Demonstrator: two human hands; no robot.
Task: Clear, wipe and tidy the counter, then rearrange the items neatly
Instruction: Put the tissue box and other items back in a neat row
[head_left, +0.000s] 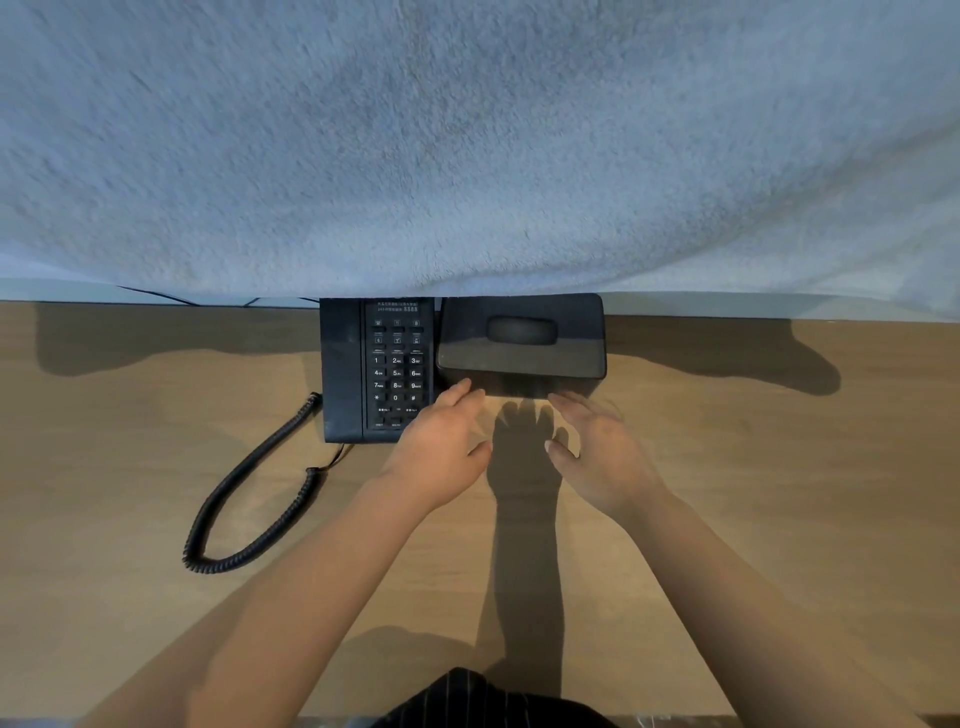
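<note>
Our left hand (441, 441) and right hand (597, 449) hovered open, empty, at six o'clock of the black box (522, 343), telephone (376, 369) at nine.

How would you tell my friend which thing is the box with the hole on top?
Look at the wooden counter and follow it to the back edge, under the fuzzy wall. Two black things sit side by side there; the black box is the right-hand one. Unlike the telephone, it has no buttons or curly cord, only a smooth top with one oval slot.
</note>
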